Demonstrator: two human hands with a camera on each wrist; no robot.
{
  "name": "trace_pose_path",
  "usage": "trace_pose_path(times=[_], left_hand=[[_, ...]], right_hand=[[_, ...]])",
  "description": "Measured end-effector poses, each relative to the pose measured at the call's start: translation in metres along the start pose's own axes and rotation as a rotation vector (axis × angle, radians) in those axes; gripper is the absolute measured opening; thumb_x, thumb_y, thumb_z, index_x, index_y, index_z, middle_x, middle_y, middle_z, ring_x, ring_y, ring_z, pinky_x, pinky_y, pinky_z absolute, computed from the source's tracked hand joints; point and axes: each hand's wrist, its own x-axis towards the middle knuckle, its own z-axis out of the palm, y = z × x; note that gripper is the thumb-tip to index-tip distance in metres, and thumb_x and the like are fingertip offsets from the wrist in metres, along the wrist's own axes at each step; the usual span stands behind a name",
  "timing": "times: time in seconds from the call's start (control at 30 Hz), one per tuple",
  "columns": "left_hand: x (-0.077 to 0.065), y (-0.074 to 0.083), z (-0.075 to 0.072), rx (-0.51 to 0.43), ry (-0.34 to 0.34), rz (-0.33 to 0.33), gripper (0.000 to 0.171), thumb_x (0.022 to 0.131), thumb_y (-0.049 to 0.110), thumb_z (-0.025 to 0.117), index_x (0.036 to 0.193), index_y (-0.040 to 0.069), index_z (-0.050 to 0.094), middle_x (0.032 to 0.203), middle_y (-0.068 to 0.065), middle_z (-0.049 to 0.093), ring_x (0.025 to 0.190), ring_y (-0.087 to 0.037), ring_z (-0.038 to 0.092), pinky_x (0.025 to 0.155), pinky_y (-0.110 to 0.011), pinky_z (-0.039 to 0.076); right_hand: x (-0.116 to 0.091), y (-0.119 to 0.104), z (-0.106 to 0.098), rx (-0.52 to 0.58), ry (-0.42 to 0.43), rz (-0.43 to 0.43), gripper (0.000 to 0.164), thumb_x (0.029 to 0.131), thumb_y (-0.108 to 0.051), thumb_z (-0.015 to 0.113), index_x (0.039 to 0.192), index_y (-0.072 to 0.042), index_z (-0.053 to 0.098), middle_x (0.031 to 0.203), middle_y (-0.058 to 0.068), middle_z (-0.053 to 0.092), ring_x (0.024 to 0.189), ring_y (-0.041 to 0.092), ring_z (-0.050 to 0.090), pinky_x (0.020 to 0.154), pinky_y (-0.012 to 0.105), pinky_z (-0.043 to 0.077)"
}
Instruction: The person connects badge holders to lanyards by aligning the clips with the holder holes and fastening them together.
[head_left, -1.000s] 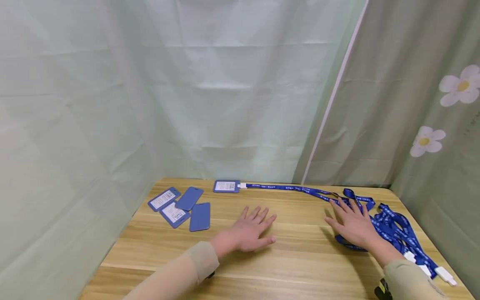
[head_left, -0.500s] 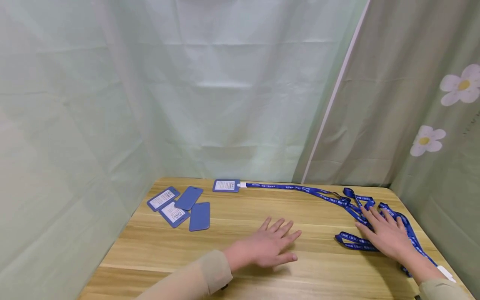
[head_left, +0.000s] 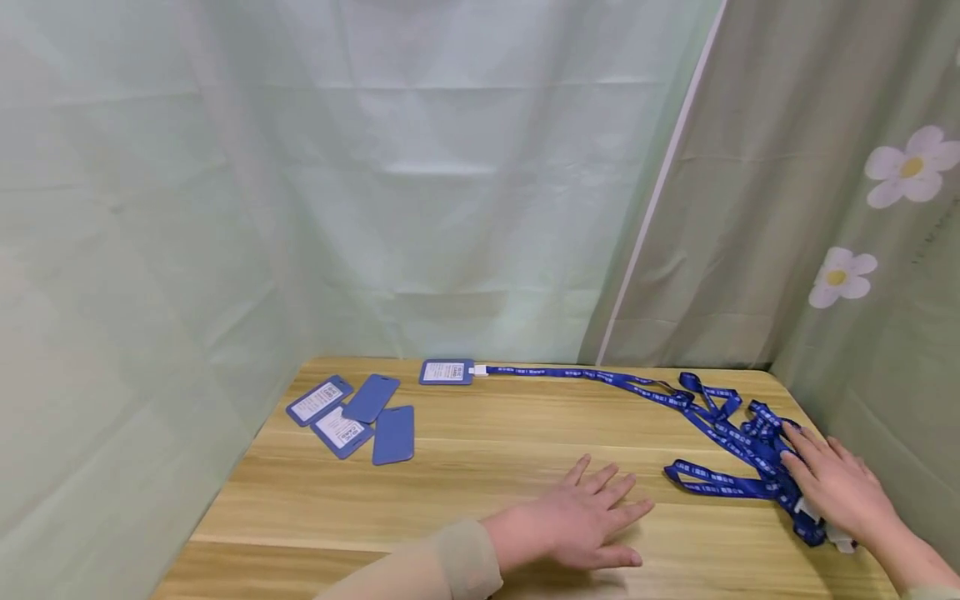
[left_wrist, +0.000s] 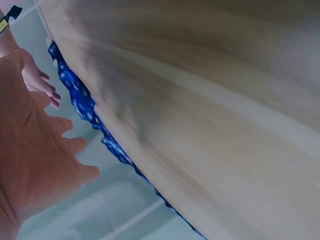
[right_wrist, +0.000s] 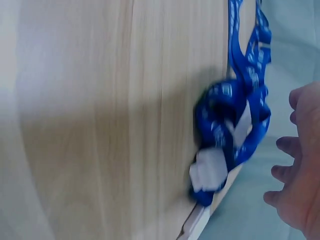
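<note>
My left hand (head_left: 576,518) hovers with spread fingers over the front middle of the wooden table, palm down, holding nothing. At the right edge my right hand (head_left: 843,483) is above a tangled heap of blue printed lanyards (head_left: 761,442); its fingers are extended. The right wrist view shows a gap between that hand (right_wrist: 302,160) and the lanyards (right_wrist: 232,120), whose white plastic clips (right_wrist: 209,169) lie at the near end. From the heap one lanyard runs left along the back edge to a blue card holder (head_left: 447,372), joined by a white clip (head_left: 478,371).
Several loose blue card holders (head_left: 393,435) lie grouped at the table's left, some overlapping, two with the white card showing. Pale curtains (head_left: 465,208) hang close behind and on both sides of the table (head_left: 480,450).
Both hands have moved to the right. My right hand has passed over the lanyard heap to its right side, and the white clips have shifted closer to the heap. The card holders stay put.
</note>
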Motion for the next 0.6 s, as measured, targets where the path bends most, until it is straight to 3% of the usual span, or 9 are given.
trace_pose_path(times=[0.17,0.33,0.47,0.53,0.6], left_hand=[[0.009,0.018,-0.003,0.035,-0.019,0.022,0.074,0.096,0.077,0.009,0.161,0.045,-0.005,0.171,0.009,0.003,0.157,-0.019,0.002,0.124,-0.052,0.005],[0.014,0.033,-0.001,0.065,-0.024,0.016,0.073,0.096,0.078,0.01,0.16,0.048,-0.007,0.171,0.011,0.001,0.156,-0.017,0.003,0.124,-0.051,0.006],[0.016,0.04,0.001,0.086,-0.029,0.019,0.073,0.095,0.078,0.011,0.16,0.049,-0.007,0.17,0.012,0.002,0.156,-0.016,0.003,0.124,-0.05,0.007],[0.017,0.041,0.002,0.098,-0.035,0.018,0.073,0.095,0.079,0.01,0.159,0.049,-0.008,0.17,0.012,0.001,0.156,-0.016,0.003,0.124,-0.05,0.008],[0.017,0.041,0.003,0.103,-0.04,0.017,0.073,0.095,0.079,0.01,0.159,0.049,-0.008,0.17,0.013,0.001,0.156,-0.016,0.003,0.124,-0.05,0.009]], right_hand=[[-0.008,0.018,-0.004,-0.018,0.031,0.014,0.056,0.111,-0.022,0.04,0.153,0.013,0.028,0.142,0.047,0.036,0.125,0.068,0.034,0.099,0.076,0.028],[-0.014,0.025,-0.005,-0.044,-0.001,0.061,0.053,0.101,-0.005,0.047,0.149,0.015,0.035,0.135,0.047,0.043,0.118,0.069,0.041,0.092,0.077,0.036],[-0.023,0.024,-0.007,-0.051,0.013,0.093,0.041,0.097,-0.009,0.057,0.131,0.013,0.056,0.119,0.042,0.057,0.106,0.062,0.055,0.081,0.071,0.046],[-0.027,0.021,-0.008,-0.051,0.012,0.113,0.031,0.098,-0.02,0.062,0.111,0.008,0.066,0.099,0.03,0.064,0.087,0.049,0.062,0.07,0.059,0.051],[-0.031,0.018,-0.008,-0.045,-0.017,0.154,0.04,0.1,-0.039,0.061,0.092,0.0,0.069,0.082,0.016,0.063,0.073,0.034,0.06,0.059,0.046,0.048]])
